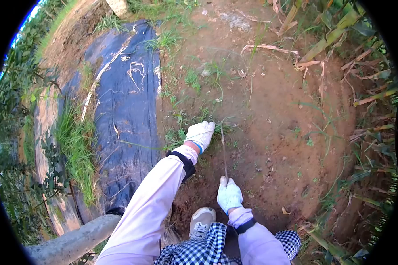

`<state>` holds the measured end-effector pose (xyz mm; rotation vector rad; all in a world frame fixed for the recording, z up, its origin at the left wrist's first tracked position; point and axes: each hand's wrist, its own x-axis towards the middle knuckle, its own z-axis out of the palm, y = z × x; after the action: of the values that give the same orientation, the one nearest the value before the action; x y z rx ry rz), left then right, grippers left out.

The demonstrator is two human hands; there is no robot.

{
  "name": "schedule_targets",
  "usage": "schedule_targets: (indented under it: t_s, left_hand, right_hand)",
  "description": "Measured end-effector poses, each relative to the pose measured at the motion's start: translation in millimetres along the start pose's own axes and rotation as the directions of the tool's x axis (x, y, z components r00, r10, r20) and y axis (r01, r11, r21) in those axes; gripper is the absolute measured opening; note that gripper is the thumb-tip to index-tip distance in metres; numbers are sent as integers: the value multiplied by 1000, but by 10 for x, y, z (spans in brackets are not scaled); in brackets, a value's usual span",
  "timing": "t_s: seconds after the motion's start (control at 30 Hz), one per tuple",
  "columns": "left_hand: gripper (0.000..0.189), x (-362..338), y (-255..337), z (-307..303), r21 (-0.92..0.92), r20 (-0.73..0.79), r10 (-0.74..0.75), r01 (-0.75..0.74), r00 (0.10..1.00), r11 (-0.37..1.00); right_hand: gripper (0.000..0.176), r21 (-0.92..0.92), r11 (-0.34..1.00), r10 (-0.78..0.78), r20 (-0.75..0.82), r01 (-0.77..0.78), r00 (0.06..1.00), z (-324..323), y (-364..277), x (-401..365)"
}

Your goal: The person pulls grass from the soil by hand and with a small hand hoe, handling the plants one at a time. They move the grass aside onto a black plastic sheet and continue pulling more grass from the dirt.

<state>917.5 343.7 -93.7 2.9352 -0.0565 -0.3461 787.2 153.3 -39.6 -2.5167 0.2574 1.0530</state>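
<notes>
My left hand (200, 134), in a white knit glove, is closed low over a tuft of grass (225, 125), with blades showing beside the fist. What lies inside its fingers is mostly hidden. Nearer to me, my right hand (229, 193), gloved the same way, is wrapped around the near end of a thin, straight rod-like tool (224, 152). The tool points away from me across bare soil. Its far end reaches the grass just right of my left hand, and its tip cannot be made out clearly.
Black plastic sheeting (128, 92) covers a strip on the left, with tall grass (77, 150) along it. A grey post-like trunk (75, 240) slants in at lower left. Corn-like stalks (336, 35) line the right. My shoe (202, 221) stands on the soil (274, 132) below.
</notes>
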Motion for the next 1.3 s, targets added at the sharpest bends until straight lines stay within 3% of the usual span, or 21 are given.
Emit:
schedule_targets:
  t_s: [0.07, 0.17, 0.23, 0.27, 0.37, 0.4, 0.43, 0.5, 0.63, 0.73, 0.83, 0.87, 0.9, 0.97, 1.03, 1.1, 1.13, 1.17, 1.23, 1.3]
  left_hand:
    - [14, -71, -17, -29, -49, 6, 33, -33, 999, 998]
    - [12, -486, 54, -102, -150, 177, 226, -201, 958, 968]
    - [11, -838, 96, 78, -202, 274, 530, -491, 802, 847]
    - [10, -954, 132, 15, -189, 282, 570, -538, 772, 822]
    - [13, -678, 50, -47, -193, 137, 158, -130, 978, 973]
    - [23, -542, -25, -89, -238, 24, -40, 44, 999, 970]
    - [33, -435, -115, -137, -227, 110, -165, 187, 980, 956]
    - [31, -333, -151, -149, -115, 141, -255, 272, 957, 955]
    - [19, -213, -187, -22, -100, 138, -164, 179, 977, 979]
    - [22, -225, -235, -65, -96, 124, -106, 119, 987, 988]
    - [18, -366, -241, -74, -83, -9, -5, 4, 1000, 997]
    - [19, -444, -117, -334, -109, 166, 22, -4, 986, 994]
    - [19, -552, -7, -446, -61, 312, 123, -109, 942, 992]
    - [19, -978, 148, -26, -128, 348, 412, -393, 842, 911]
    - [16, -1295, 220, 103, -169, 250, 594, -569, 765, 805]
    - [22, -1195, 169, 115, -108, 153, 426, -413, 892, 904]
    - [28, -1057, 160, 86, -250, 199, 60, -8, 978, 968]
    - [31, -940, 69, -6, -304, 182, -21, 77, 983, 950]
    - [28, -766, -105, 128, -165, 122, -208, 227, 970, 960]
    - [26, -771, -163, 92, -35, 100, -105, 109, 989, 993]
  right_hand:
    - [60, 25, 1000, -6, 25, 6, 1000, -46, 72, -118]
    - [59, 85, 996, 24, -16, -22, 1000, -5, 466, -384]
    - [55, 143, 987, 81, -53, -73, 995, 17, 635, -405]
    - [53, 114, 993, 19, -126, -5, 992, 0, 601, -356]
    - [56, 47, 994, -89, -120, 95, 989, -96, 264, -76]
    - [57, 19, 996, -86, -98, 88, 991, -110, 123, 9]
    - [58, -9, 997, -82, -77, 81, 994, -120, -11, 83]
    - [57, -73, 989, -127, -15, 126, 992, -73, -139, 222]
    - [55, -69, 995, -75, 0, 75, 997, 52, -186, 185]
    - [55, -77, 994, -78, 38, 81, 996, 76, -84, 100]
    - [55, -31, 997, -71, 58, 73, 996, 138, 190, -117]
    - [54, -2, 998, -58, 27, 58, 998, 197, 371, -243]
    - [53, 26, 999, -46, -1, 46, 999, 235, 522, -344]
    - [51, 111, 994, 21, -51, -15, 998, 277, 725, -497]
    - [51, 102, 994, -25, -99, 36, 995, 312, 783, -458]
    - [51, 52, 993, -103, -136, 111, 985, 249, 672, -349]
    - [52, 46, 992, -113, -124, 119, 986, 209, 569, -296]
    - [54, 11, 996, -83, -95, 84, 992, 168, 430, -264]
    - [57, -21, 993, -113, -31, 112, 993, 199, 258, -166]
    - [58, -93, 988, -113, 83, 120, 990, 289, 143, -104]
